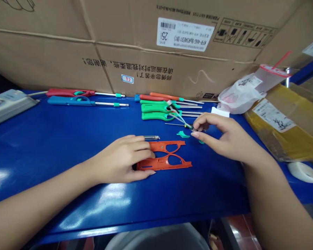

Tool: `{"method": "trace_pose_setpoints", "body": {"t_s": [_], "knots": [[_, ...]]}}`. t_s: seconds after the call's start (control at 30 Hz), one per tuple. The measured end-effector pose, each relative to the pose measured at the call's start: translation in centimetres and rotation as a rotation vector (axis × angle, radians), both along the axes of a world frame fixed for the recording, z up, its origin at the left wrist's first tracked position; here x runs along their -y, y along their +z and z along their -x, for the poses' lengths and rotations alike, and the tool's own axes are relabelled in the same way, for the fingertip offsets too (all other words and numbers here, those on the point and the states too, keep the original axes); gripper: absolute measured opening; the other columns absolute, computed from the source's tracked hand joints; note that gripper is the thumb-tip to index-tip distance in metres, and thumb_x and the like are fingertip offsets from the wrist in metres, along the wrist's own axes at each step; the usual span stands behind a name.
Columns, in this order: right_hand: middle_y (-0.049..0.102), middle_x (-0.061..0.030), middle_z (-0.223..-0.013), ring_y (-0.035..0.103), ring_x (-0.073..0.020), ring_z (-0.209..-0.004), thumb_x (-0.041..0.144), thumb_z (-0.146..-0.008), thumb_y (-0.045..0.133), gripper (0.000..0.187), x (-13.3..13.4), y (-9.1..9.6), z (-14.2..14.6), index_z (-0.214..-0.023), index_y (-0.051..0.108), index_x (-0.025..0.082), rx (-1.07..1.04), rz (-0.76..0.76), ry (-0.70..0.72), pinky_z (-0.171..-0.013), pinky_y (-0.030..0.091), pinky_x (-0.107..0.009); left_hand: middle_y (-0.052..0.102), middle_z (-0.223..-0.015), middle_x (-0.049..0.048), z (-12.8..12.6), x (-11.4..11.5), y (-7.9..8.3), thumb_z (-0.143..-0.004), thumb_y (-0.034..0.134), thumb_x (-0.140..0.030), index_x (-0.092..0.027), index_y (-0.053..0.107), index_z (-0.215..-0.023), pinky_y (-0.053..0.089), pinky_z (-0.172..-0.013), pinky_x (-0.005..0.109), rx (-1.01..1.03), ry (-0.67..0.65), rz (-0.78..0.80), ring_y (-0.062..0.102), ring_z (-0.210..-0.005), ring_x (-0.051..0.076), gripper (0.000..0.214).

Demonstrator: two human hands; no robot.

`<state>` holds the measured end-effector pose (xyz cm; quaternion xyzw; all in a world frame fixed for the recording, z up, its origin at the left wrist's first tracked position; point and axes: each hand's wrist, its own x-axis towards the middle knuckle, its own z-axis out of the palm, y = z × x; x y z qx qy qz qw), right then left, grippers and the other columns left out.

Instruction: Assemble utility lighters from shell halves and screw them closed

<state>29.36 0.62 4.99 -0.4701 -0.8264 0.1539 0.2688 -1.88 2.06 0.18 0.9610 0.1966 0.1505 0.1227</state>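
Two orange plastic shell halves (169, 154) lie side by side on the blue table (54, 139). My left hand (122, 158) rests curled over their left ends, fingers closed on them. A small metal tube (151, 137) pokes out just beyond its fingertips. My right hand (219, 137) pinches the end of a thin wired part (178, 116) that runs up toward the green lighters. A small green trigger piece (183, 134) lies between my hands.
Green and orange long-nosed lighters (159, 107) lie at the back centre, a red one (73, 92) and a blue one (75, 101) at back left. Cardboard boxes (146, 41) wall the rear. A plastic bag (242, 93), a yellow-wrapped parcel (284, 125) and a white tape roll (304, 172) sit right.
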Motion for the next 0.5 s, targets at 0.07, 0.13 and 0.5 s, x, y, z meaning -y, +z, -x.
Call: {"method": "trace_pose_setpoints", "body": {"t_s": [0.07, 0.13, 0.5], "knots": [[0.072, -0.0035, -0.091, 0.064, -0.0182, -0.082, 0.033, -0.094, 0.068, 0.01, 0.2, 0.2, 0.2, -0.091, 0.065, 0.023, -0.031, 0.034, 0.04, -0.078, 0.052, -0.032, 0.075, -0.094, 0.0046, 0.0, -0.1, 0.0, -0.096, 0.064, -0.044, -0.021, 0.072, -0.1, 0.045, -0.076, 0.034, -0.008, 0.024, -0.007, 0.064, -0.085, 0.021, 0.024], [0.073, -0.003, -0.089, 0.066, -0.0176, -0.08, 0.032, -0.093, 0.069, 0.01, 0.3, 0.2, 0.4, -0.089, 0.066, 0.023, -0.022, 0.114, 0.108, -0.077, 0.054, -0.031, 0.075, -0.092, 0.0049, 0.1, -0.2, -0.1, -0.096, 0.064, -0.046, -0.021, 0.072, -0.1, 0.046, -0.076, 0.035, -0.01, 0.049, -0.018, 0.064, -0.084, 0.022, 0.026], [0.078, -0.0001, -0.087, 0.072, -0.0162, -0.078, 0.025, -0.092, 0.068, 0.008, -0.3, -0.8, -0.4, -0.09, 0.076, 0.023, 0.217, 0.45, 0.239, -0.073, 0.055, -0.028, 0.074, -0.092, 0.0044, 0.4, -0.6, -0.1, -0.093, 0.069, -0.042, -0.02, 0.073, -0.099, 0.048, -0.077, 0.035, 0.003, 0.069, -0.034, 0.064, -0.085, 0.021, 0.023]]}}
